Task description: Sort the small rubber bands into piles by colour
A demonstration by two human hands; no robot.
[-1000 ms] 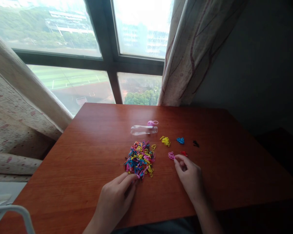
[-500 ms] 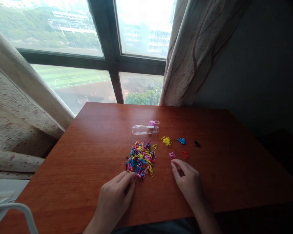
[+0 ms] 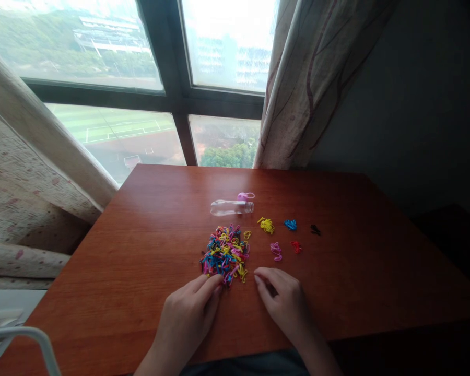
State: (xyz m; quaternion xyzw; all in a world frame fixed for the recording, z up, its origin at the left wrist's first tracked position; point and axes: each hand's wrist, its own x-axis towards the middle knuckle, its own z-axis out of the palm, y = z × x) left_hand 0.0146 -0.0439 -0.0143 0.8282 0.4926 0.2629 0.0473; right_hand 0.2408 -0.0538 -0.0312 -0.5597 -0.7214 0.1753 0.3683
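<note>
A mixed pile of small coloured rubber bands (image 3: 225, 250) lies in the middle of the table. My left hand (image 3: 188, 313) rests at the pile's near edge, thumb and fingers pinched together; whatever is between them is hidden. To the right of the pile, my right hand (image 3: 284, 297) hovers low over the wood with thumb and forefinger closed, nothing showing in them. Beyond it lie small single-colour groups: pink bands (image 3: 275, 250), red bands (image 3: 296, 246), yellow bands (image 3: 266, 225), blue bands (image 3: 290, 224) and black bands (image 3: 315, 230).
A clear bottle (image 3: 227, 208) lies on its side behind the pile, its pink cap with a loop (image 3: 246, 197) beside it. The brown table (image 3: 141, 235) ends at a window (image 3: 172, 102) with curtains (image 3: 321, 68). A white curved tube (image 3: 39, 337) stands at lower left.
My right hand has moved left from the pink group toward the pile. One more pink band now shows at the near end of that group. My left hand has barely shifted.
</note>
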